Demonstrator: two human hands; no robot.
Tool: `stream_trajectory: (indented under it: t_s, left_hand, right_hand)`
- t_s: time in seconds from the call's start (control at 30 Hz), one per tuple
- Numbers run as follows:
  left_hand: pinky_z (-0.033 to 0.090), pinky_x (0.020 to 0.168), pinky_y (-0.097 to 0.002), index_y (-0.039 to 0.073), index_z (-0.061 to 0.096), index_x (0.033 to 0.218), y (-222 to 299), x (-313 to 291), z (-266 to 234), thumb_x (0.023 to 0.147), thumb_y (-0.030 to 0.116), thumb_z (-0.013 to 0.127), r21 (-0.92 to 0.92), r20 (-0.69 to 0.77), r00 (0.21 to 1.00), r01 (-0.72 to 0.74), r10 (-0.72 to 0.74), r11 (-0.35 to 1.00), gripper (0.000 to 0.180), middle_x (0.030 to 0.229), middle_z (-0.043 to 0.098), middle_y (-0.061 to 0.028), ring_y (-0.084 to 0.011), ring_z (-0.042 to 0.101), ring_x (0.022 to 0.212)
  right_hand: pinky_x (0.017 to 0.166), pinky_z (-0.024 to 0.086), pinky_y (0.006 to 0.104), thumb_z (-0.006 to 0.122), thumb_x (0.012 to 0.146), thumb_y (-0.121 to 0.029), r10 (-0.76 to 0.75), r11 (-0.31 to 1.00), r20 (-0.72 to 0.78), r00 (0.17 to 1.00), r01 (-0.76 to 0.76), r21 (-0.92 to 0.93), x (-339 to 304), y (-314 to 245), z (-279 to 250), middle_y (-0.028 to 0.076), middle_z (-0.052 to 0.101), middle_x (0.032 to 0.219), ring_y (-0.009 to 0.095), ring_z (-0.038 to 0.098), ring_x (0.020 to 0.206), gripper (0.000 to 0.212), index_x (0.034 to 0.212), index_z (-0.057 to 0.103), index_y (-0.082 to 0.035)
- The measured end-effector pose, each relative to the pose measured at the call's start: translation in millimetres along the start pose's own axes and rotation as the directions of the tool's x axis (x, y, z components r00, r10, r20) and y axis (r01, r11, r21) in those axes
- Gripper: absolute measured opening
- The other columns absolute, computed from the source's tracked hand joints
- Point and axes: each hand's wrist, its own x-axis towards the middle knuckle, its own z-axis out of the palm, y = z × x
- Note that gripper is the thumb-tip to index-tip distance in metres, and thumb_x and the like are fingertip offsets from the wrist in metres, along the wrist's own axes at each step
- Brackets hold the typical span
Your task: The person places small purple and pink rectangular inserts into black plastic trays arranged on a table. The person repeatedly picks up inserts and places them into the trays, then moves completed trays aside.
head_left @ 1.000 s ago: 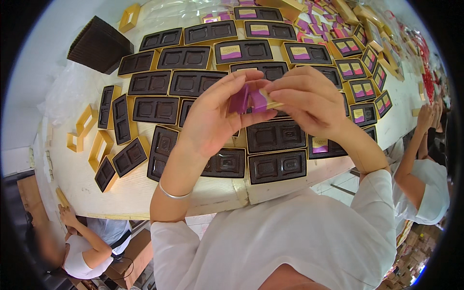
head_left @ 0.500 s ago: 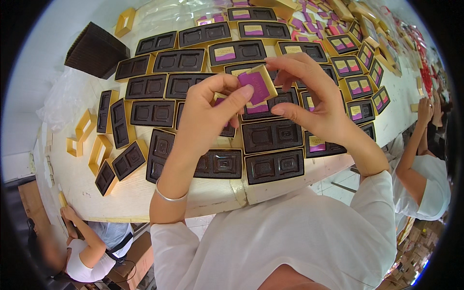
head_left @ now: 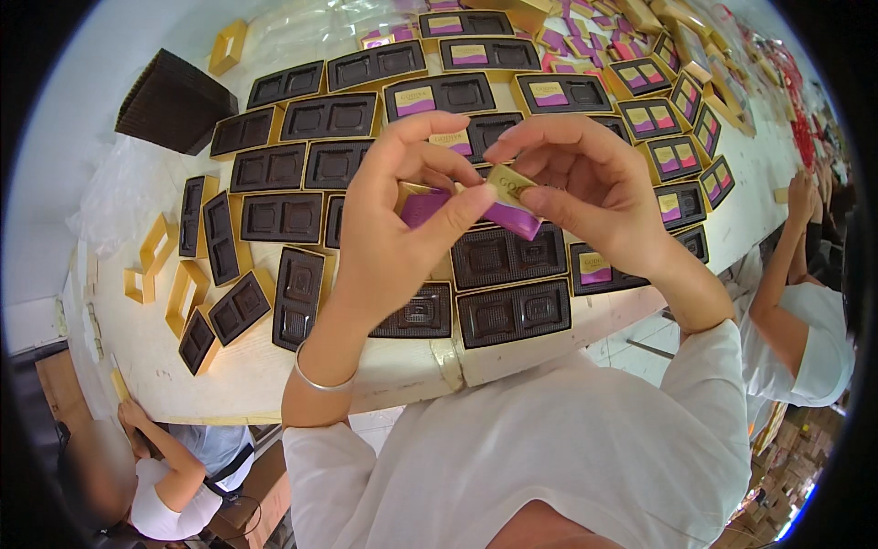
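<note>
Between my hands, above the boxes, a gold-and-purple wrapped chocolate square (head_left: 514, 206) is tilted. My right hand (head_left: 608, 197) pinches it with the thumb in front and curled fingers behind. The thumb tip of my left hand (head_left: 389, 233) meets its left edge. More purple-and-gold wrapped squares (head_left: 422, 207) sit within my left fingers; how many is hidden. Below my hands lies a gold box with a black two-well insert (head_left: 512, 254), its wells bare. To its right, another box holds one wrapped square (head_left: 594, 267) in its left well.
Rows of gold boxes with black inserts (head_left: 329, 117) cover the table. Boxes with two squares (head_left: 675, 157) stand at the right. Stacked black inserts (head_left: 174, 101) and gold frames (head_left: 187, 295) are at the left. Loose squares (head_left: 585, 41) lie at the back. Co-workers (head_left: 796, 339) flank the table.
The upper square has turned from its purple face to its gold-and-purple face and come lower. My right hand, apart from it before, now pinches it; my left fingers have lifted and spread.
</note>
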Motion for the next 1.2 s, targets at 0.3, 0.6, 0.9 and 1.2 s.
stream_trajectory:
  t_s: [0.3,0.6,0.9,1.2]
  left_hand:
    - [0.039,0.044,-0.0174,0.002,0.044,0.114,2.6,-0.3,-0.9,0.077,0.002,0.061,-0.134,0.042,0.97,0.244,-0.241,0.96,0.041,0.076,0.057,-0.0041,-0.0067,0.049,0.054]
    - [0.045,0.049,-0.0201,0.001,0.044,0.116,14.3,6.3,-29.0,0.088,0.017,0.052,-0.237,-0.1,0.993,0.04,-0.065,0.971,0.034,0.082,0.056,-0.006,-0.009,0.054,0.067]
    - [0.049,0.06,-0.0251,0.002,0.043,0.115,13.9,4.1,-19.3,0.09,0.026,0.049,-0.441,-0.01,0.989,0.126,-0.145,0.889,0.036,0.084,0.055,-0.007,-0.0114,0.056,0.073]
    - [0.038,0.094,-0.0453,0.004,0.038,0.123,-2.1,-3.3,-8.0,0.093,0.041,0.035,-0.807,0.336,0.87,0.463,-0.361,0.367,0.048,0.103,0.053,-0.0126,-0.0241,0.052,0.098]
  right_hand:
    - [0.07,0.048,0.035,0.071,0.064,-0.005,-0.331,0.466,0.255,0.909,0.393,-0.793,-10.6,10.5,9.6,0.014,0.054,0.098,0.029,0.056,0.084,0.043,0.104,0.055,0.0]
    - [0.071,0.038,0.0345,0.07,0.067,-0.008,0.038,0.659,0.388,0.921,0.268,-0.703,-39.1,46.8,12.4,0.008,0.052,0.086,0.024,0.049,0.08,0.018,0.079,0.058,-0.005]
    - [0.07,0.03,0.0342,0.064,0.071,-0.006,0.356,0.62,0.341,0.87,0.053,-0.783,-18.9,41.2,22.0,-0.001,0.051,0.063,0.021,0.048,0.072,0.015,0.066,0.051,-0.011]
    - [0.07,0.042,0.0343,0.067,0.069,-0.004,-0.362,0.493,0.197,0.911,0.367,-0.789,-22.0,4.6,23.8,0.012,0.054,0.1,0.025,0.054,0.086,0.03,0.097,0.057,-0.003]
